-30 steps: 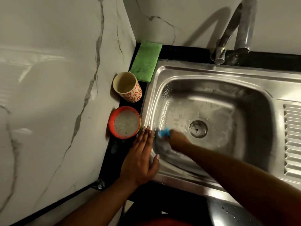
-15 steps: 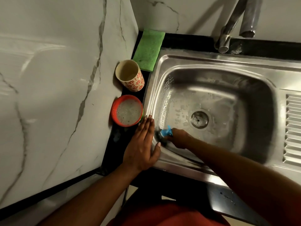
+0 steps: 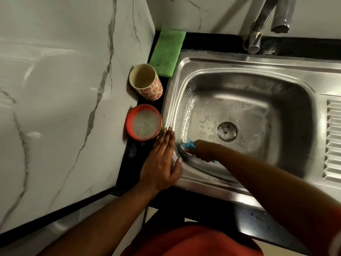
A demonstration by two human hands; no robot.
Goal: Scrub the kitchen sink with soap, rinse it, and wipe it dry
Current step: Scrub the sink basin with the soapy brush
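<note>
The stainless steel sink (image 3: pixel 276 74) fills the right half of the view, with soap suds streaked down its left wall and around the drain (image 3: pixel 226 131). My right hand (image 3: pixel 202 150) is inside the basin at the near left corner, gripping a blue scrubber (image 3: pixel 188 145) against the steel. My left hand (image 3: pixel 161 161) lies flat with straight fingers on the sink's left rim. A red bowl of foamy soapy water (image 3: pixel 144 124) stands just beyond my left fingertips.
A patterned cream cup (image 3: pixel 146 84) stands behind the bowl on the narrow black counter. A green cloth (image 3: pixel 166 52) lies in the back left corner. The tap (image 3: pixel 258 34) hangs over the sink's back edge. A marble wall rises on the left; a ribbed drainboard (image 3: pixel 332 141) on the right.
My right hand has kept rubbing the scrubber in the near left corner, shifting slightly along the wall. My left hand stays on the rim. The camera has tilted down a little.
</note>
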